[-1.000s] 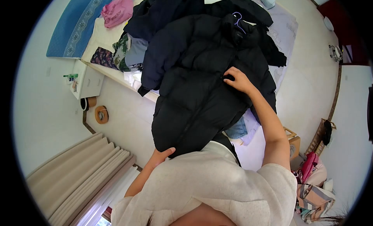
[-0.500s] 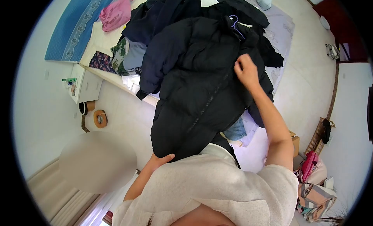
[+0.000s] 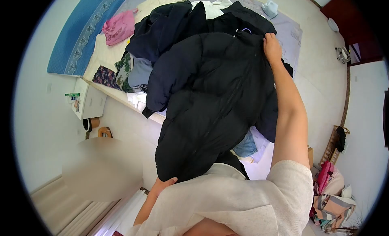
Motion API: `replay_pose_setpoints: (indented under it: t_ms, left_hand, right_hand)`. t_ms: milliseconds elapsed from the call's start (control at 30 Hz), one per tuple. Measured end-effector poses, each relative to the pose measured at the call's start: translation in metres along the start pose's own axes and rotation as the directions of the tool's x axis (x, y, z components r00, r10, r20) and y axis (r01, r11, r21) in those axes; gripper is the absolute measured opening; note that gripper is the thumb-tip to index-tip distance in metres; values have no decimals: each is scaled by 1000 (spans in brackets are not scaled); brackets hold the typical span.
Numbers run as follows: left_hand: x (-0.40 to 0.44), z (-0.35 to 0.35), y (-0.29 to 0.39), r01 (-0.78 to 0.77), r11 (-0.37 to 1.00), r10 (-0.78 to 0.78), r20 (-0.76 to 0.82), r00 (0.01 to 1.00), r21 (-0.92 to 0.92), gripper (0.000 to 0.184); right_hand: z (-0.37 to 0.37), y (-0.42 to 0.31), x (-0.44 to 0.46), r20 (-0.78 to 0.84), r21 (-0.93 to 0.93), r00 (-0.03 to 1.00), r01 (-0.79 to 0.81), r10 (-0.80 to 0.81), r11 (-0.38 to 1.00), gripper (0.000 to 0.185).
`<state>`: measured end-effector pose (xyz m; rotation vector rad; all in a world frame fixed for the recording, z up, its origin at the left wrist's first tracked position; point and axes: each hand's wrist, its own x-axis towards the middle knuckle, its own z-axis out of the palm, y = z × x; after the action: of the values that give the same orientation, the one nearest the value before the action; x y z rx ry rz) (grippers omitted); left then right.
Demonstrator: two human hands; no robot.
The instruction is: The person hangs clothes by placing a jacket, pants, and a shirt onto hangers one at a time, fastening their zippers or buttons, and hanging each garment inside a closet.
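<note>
A black puffer jacket (image 3: 210, 98) is spread in front of me, its collar away from me and its hem against my body. My left hand (image 3: 164, 184) grips the bottom left corner of the hem, with the thumb on top and the other fingers hidden beneath. At the far end my right hand (image 3: 273, 48) is closed on the jacket's collar edge, fingers pressed together. Beside it, part of a purple hanger (image 3: 246, 31) shows at the neck opening. One sleeve (image 3: 168, 82) hangs down on the left side.
Behind the jacket, dark clothes (image 3: 162, 31) are heaped on the bed (image 3: 289, 41). A pink bag (image 3: 118, 27), camouflage cloth (image 3: 123, 71) and folded jeans (image 3: 245, 146) lie around it. A white bedside cabinet (image 3: 92, 100) stands left; bags (image 3: 334, 209) sit on the floor at right.
My right hand has moved from the jacket's upper front to the collar edge and closed there. The collar now covers more of the hanger. My left hand stays at the hem.
</note>
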<state>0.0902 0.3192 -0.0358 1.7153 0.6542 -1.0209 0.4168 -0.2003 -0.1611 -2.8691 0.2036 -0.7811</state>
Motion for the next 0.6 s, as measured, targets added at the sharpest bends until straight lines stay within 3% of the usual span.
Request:
replay_pose_setpoints:
  t_ms: [133,233,300,400,433,533,600]
  left_hand:
    - [18,-8,-19,-64,998,63,-61,996,-9,70]
    - [63,-26,-86,-124,924,134,2,991,-363,68]
    - [80,-35,-98,-83,961,69,-61,996,-264,65]
    - [89,-48,-101,48,990,-61,-88,994,-133,59]
    - [92,-50,-104,61,990,-72,-87,994,-124,54]
    - [113,-56,-129,12,986,-27,-93,995,-165,38]
    - [132,-64,-154,24,998,-31,-139,990,-54,29]
  right_hand:
    - [13,9,-8,76,91,997,13,-20,996,10]
    - [16,-2,-22,35,117,995,-93,89,989,11]
    - [27,-10,-32,78,254,996,-51,32,966,15]
    - [37,-9,-48,519,441,849,-172,-95,881,38]
    - [35,-9,-49,656,435,753,-432,50,790,41]
    - [50,14,-57,454,372,864,-407,219,834,29]
    - [62,22,-58,375,322,887,-398,270,859,23]
